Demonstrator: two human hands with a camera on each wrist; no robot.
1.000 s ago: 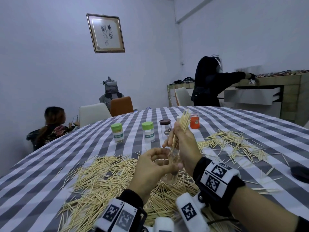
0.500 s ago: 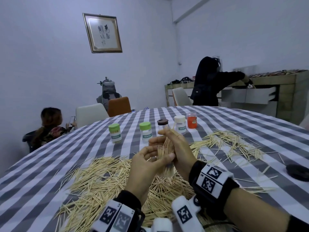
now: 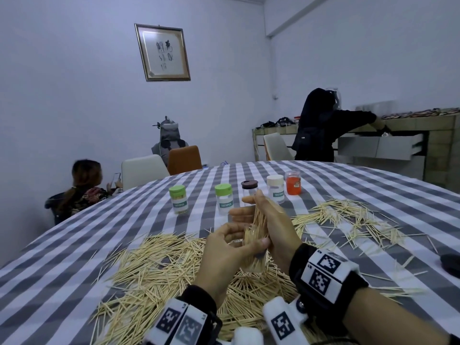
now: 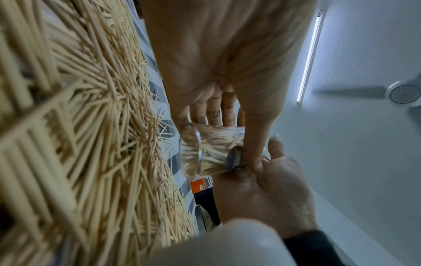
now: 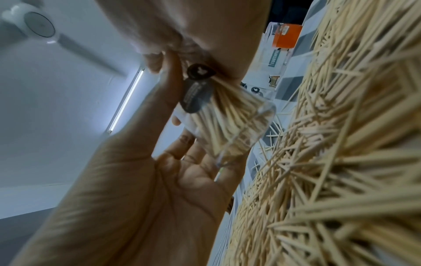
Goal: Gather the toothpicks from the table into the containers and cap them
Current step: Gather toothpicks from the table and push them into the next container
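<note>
While my left hand [image 3: 225, 255] grips the clear jar [image 4: 206, 153] over the table's [image 3: 104, 235] near edge, my right hand [image 3: 270, 229] pinches a toothpick bundle [image 3: 257, 226] into it. Loose toothpicks [image 3: 159, 267] lie beneath.

I take this for a plain shared room, a dining or meeting room put to use as a work space: a big table [image 3: 373, 195] under a grey-and-white checked cloth, white and orange chairs [image 3: 184, 159] along its far edge, a framed calligraphy print [image 3: 163, 52] on a bare white wall, a long sideboard [image 3: 410, 135] with an open drawer by the right wall, a tube light [image 4: 308, 57] and a fan [image 4: 404, 94] on the ceiling, and other people [image 3: 84, 188] busy or seated beyond the table
</note>
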